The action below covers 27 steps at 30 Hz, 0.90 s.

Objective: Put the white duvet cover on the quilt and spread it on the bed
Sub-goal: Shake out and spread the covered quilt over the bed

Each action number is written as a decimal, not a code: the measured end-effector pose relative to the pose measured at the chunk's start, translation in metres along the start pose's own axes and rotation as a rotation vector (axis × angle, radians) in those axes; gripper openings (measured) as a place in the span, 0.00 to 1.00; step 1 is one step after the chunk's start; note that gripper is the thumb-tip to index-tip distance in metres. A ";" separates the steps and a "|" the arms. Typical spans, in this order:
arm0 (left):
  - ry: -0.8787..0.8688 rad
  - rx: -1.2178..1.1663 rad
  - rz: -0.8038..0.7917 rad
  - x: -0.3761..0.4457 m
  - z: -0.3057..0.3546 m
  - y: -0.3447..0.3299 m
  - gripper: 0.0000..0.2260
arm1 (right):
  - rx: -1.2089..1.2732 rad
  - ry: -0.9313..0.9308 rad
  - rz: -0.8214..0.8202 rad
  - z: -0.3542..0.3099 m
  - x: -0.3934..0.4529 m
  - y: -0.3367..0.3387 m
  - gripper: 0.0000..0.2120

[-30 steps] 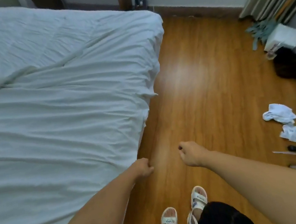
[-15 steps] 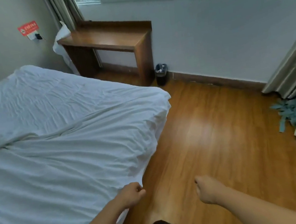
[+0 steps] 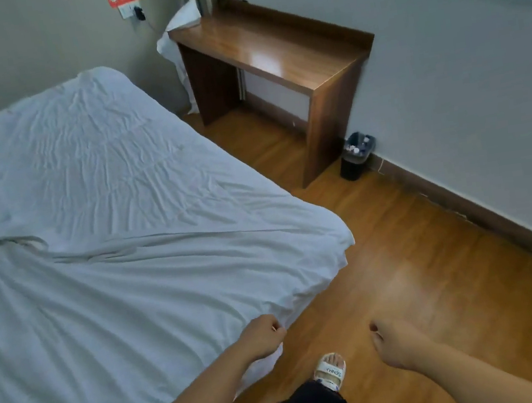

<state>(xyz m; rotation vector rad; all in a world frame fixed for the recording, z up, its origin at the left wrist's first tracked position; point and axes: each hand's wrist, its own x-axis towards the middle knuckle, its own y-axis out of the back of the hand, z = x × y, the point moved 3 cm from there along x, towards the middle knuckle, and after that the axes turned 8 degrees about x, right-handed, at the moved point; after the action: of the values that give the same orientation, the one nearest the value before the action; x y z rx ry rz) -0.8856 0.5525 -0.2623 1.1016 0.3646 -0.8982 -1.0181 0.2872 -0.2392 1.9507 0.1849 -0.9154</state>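
Note:
The white duvet cover [image 3: 140,285], with the quilt hidden inside it, lies wrinkled across the bed, and a long fold runs across its middle. Its near right corner [image 3: 341,242] hangs over the bed's edge. My left hand [image 3: 264,337] is curled into a fist right at the cover's near edge, and I see no cloth in it. Over the wooden floor to the right, my right hand [image 3: 395,343] is also a fist, holding nothing.
A wooden desk [image 3: 275,54] stands against the far wall under the window. A small black bin [image 3: 355,157] sits beside it. A white pillow [image 3: 181,30] leans at the desk's left end. Wooden floor [image 3: 435,263] runs between bed and wall. My sandalled foot [image 3: 331,370] shows below.
The view has swung up and left from the floor to the desk and wall. Both fists stay low in front of me, the left one still by the cover's edge.

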 end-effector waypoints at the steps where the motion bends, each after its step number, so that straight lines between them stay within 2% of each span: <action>1: 0.028 -0.034 0.009 0.023 0.013 0.014 0.10 | -0.012 0.017 -0.019 -0.001 0.020 0.027 0.12; 3: 0.070 -0.111 0.015 0.060 0.039 0.041 0.09 | -0.049 0.064 -0.025 -0.006 0.055 0.082 0.08; 5: 0.127 -0.214 0.029 0.091 0.063 0.067 0.07 | -0.070 0.086 -0.030 -0.010 0.089 0.128 0.11; 7: 0.233 -0.379 0.065 0.125 0.083 0.091 0.06 | -0.086 0.125 -0.041 -0.014 0.125 0.170 0.15; 10: 0.447 -0.700 0.156 0.187 0.099 0.112 0.06 | -0.162 0.188 -0.086 -0.013 0.187 0.223 0.16; 11: 0.529 -0.863 0.211 0.209 0.101 0.115 0.10 | -0.210 0.217 -0.107 -0.010 0.211 0.238 0.16; 13: 0.695 -1.166 0.371 0.252 0.100 0.119 0.24 | -0.303 0.266 -0.141 -0.003 0.263 0.267 0.16; 15: 0.892 -1.272 0.516 0.291 0.094 0.125 0.34 | -0.392 0.311 -0.182 0.007 0.322 0.300 0.14; 17: 1.063 -1.273 0.595 0.325 0.085 0.128 0.34 | -0.473 0.353 -0.256 0.016 0.386 0.338 0.14; 20: 1.191 -1.178 0.705 0.353 0.090 0.137 0.22 | -0.626 0.425 -0.313 0.002 0.463 0.402 0.12; 23: 1.202 -0.956 0.724 0.369 0.120 0.158 0.19 | -0.753 0.530 -0.371 -0.029 0.514 0.450 0.13; 27: 1.185 -0.880 0.727 0.377 0.162 0.180 0.19 | -0.939 0.709 -0.357 -0.106 0.576 0.481 0.07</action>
<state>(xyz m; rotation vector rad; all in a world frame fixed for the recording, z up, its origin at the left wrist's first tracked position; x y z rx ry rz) -0.5431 0.2713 -0.3298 0.7027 1.1004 0.6389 -0.3267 -0.0236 -0.2603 1.2617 1.1732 -0.1955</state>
